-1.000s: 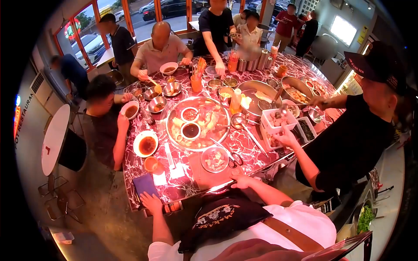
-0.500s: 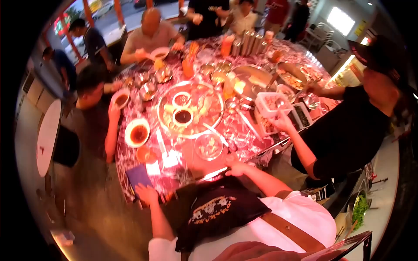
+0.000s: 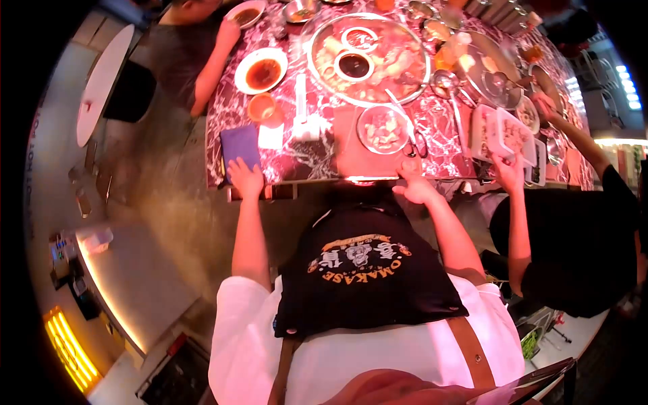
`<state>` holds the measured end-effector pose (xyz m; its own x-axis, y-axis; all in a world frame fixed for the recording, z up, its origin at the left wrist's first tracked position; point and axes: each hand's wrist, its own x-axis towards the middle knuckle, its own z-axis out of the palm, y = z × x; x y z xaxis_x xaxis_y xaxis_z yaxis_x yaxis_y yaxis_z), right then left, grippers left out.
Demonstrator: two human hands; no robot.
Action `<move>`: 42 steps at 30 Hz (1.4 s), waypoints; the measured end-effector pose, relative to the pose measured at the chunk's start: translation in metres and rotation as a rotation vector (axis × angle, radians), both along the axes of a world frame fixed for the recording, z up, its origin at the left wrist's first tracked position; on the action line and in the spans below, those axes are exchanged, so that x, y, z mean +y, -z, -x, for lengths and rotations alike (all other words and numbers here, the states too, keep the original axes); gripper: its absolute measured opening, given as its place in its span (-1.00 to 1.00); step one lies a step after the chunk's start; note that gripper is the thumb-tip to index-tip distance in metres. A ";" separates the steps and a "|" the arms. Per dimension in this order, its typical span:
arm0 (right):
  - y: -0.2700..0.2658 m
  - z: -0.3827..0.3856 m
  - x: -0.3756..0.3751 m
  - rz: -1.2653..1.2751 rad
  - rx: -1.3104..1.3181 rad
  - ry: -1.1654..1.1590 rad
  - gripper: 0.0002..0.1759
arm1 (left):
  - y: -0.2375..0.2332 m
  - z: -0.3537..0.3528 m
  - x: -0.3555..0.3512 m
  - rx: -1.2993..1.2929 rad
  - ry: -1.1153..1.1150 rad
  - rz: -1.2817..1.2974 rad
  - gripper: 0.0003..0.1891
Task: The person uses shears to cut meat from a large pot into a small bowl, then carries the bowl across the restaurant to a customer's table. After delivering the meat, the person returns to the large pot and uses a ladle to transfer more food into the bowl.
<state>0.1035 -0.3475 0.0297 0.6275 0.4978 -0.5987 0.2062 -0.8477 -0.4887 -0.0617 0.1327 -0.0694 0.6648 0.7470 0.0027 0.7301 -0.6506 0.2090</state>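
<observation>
My left hand (image 3: pixel 246 178) lies with spread fingers on the near edge of a dark blue cloth or booklet (image 3: pixel 239 147) at the table's left corner. My right hand (image 3: pixel 414 182) is at the table's front edge, just below a pair of black-handled scissors (image 3: pixel 421 144); what its fingers hold, if anything, is too small to make out. Beside the scissors, a clear bowl of food pieces (image 3: pixel 383 129) stands on a reddish board (image 3: pixel 348 155). Left of the board are a white napkin (image 3: pixel 271 136) and an orange cup (image 3: pixel 261 106).
A large round platter (image 3: pixel 405 94) with sauce bowls lies beyond the board. A seated person (image 3: pixel 179 57) holds a bowl at the upper left. On the right, a person in black (image 3: pixel 574 250) holds a plastic container (image 3: pixel 503 135). A white round table (image 3: pixel 101 88) stands far left.
The view has tilted down, so the table appears higher and the people behind it are mostly out of frame. My left hand remains by the blue item, my right hand by the table's front edge.
</observation>
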 end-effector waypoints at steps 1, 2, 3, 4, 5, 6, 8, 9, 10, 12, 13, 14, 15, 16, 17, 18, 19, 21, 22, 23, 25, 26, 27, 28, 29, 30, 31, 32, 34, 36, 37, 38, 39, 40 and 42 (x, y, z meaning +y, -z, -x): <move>-0.002 0.000 0.001 0.014 -0.015 -0.002 -0.18 | -0.001 0.000 0.000 0.009 0.019 -0.007 -0.23; -0.008 -0.002 0.003 0.020 0.018 -0.015 -0.18 | -0.003 0.001 0.002 0.021 0.028 -0.019 -0.22; -0.001 -0.001 0.001 -0.015 -0.002 -0.020 -0.18 | 0.001 0.001 0.005 0.036 0.014 -0.020 -0.20; 0.006 -0.001 -0.001 -0.050 -0.022 -0.019 -0.17 | 0.005 0.002 0.007 0.049 0.004 -0.021 -0.18; 0.010 0.000 -0.002 -0.056 -0.021 -0.020 -0.17 | -0.005 0.002 0.002 0.053 -0.033 0.051 -0.16; 0.009 0.001 -0.001 -0.053 -0.030 -0.008 -0.17 | -0.008 0.000 0.001 0.046 -0.058 0.132 -0.13; 0.009 -0.001 -0.004 -0.017 -0.036 -0.014 -0.16 | -0.013 -0.003 0.003 0.120 -0.058 0.167 -0.10; 0.008 -0.001 -0.005 -0.001 -0.020 -0.027 -0.16 | -0.018 -0.005 -0.001 0.115 -0.062 0.185 -0.10; 0.005 -0.002 -0.003 0.011 -0.003 -0.040 -0.16 | -0.018 -0.005 -0.002 0.110 -0.066 0.199 -0.09; 0.001 -0.002 -0.004 0.032 0.044 -0.017 -0.16 | -0.022 -0.006 -0.004 0.093 -0.068 0.214 -0.05; 0.003 -0.001 -0.004 0.021 0.016 -0.031 -0.16 | -0.024 -0.007 -0.006 0.117 -0.067 0.219 -0.04; 0.005 -0.001 -0.003 0.007 -0.014 -0.051 -0.16 | -0.027 -0.007 -0.006 0.140 -0.071 0.222 -0.04; 0.006 -0.002 -0.002 0.008 -0.005 -0.052 -0.16 | -0.027 -0.006 -0.005 0.141 -0.074 0.223 -0.04; 0.006 -0.002 -0.004 0.011 -0.004 -0.052 -0.16 | -0.025 -0.007 -0.006 0.139 -0.080 0.223 -0.04; 0.006 -0.001 -0.006 0.004 0.000 -0.048 -0.17 | -0.024 -0.008 -0.007 0.138 -0.087 0.223 -0.04; 0.005 -0.003 -0.002 -0.008 0.001 -0.048 -0.17 | -0.023 -0.008 -0.008 0.135 -0.092 0.221 -0.04; 0.010 -0.004 -0.004 -0.052 -0.020 -0.052 -0.18 | -0.023 -0.009 -0.010 0.159 -0.075 0.208 -0.04; 0.017 0.003 -0.008 -0.224 -0.247 -0.159 -0.18 | -0.019 -0.003 -0.012 0.129 -0.030 0.110 -0.03; 0.015 0.003 -0.007 -0.276 -0.288 -0.212 -0.14 | -0.025 -0.002 -0.013 0.081 -0.039 0.163 0.00; 0.008 0.000 -0.002 -0.275 -0.281 -0.251 -0.09 | -0.024 -0.003 -0.011 0.134 -0.051 0.132 0.01; 0.049 -0.006 -0.015 -0.241 -0.280 -0.270 0.04 | -0.038 -0.003 -0.011 0.141 -0.057 0.184 0.01; 0.038 -0.005 -0.013 -0.356 -0.183 -0.147 0.01 | -0.043 -0.007 -0.011 0.128 -0.081 0.263 0.00; 0.057 -0.014 -0.023 -0.217 -0.041 -0.184 -0.08 | -0.041 -0.006 -0.013 0.119 -0.099 0.278 0.00; 0.040 -0.011 -0.021 -0.199 -0.024 -0.167 -0.12 | -0.038 -0.007 -0.012 0.117 -0.102 0.301 0.00; 0.043 -0.009 -0.023 -0.196 -0.003 -0.129 -0.10 | -0.037 -0.008 -0.011 0.115 -0.114 0.309 0.00; 0.049 -0.013 -0.023 -0.059 -0.203 -0.317 -0.09 | -0.037 -0.007 -0.011 0.126 -0.122 0.321 -0.01; 0.050 -0.014 -0.026 -0.067 -0.134 -0.254 -0.09 | -0.036 -0.007 -0.012 0.114 -0.122 0.319 -0.01; 0.051 -0.014 -0.027 -0.073 -0.062 -0.192 -0.09 | -0.035 -0.006 -0.011 0.096 -0.126 0.325 -0.01; 0.042 -0.017 -0.024 -0.077 -0.010 -0.175 -0.10 | -0.043 -0.004 -0.013 0.116 -0.110 0.344 -0.01; 0.034 -0.018 -0.022 -0.079 0.052 -0.154 -0.12 | -0.036 -0.005 -0.012 0.099 -0.117 0.338 -0.01; 0.030 -0.018 -0.021 -0.091 0.071 -0.128 -0.12 | -0.034 -0.006 -0.010 0.110 -0.114 0.326 -0.02; 0.026 -0.017 -0.019 -0.103 0.091 -0.100 -0.13 | -0.032 -0.005 -0.010 0.123 -0.109 0.314 -0.02; 0.012 -0.015 -0.012 -0.082 0.078 -0.109 -0.12 | -0.028 -0.004 -0.009 0.112 -0.107 0.306 -0.02; 0.001 -0.013 -0.008 -0.076 0.071 -0.104 -0.12 | -0.025 -0.002 -0.009 0.106 -0.101 0.312 -0.02; -0.014 -0.012 0.001 -0.006 0.093 -0.105 -0.11 | -0.024 -0.005 -0.006 0.112 -0.111 0.329 -0.01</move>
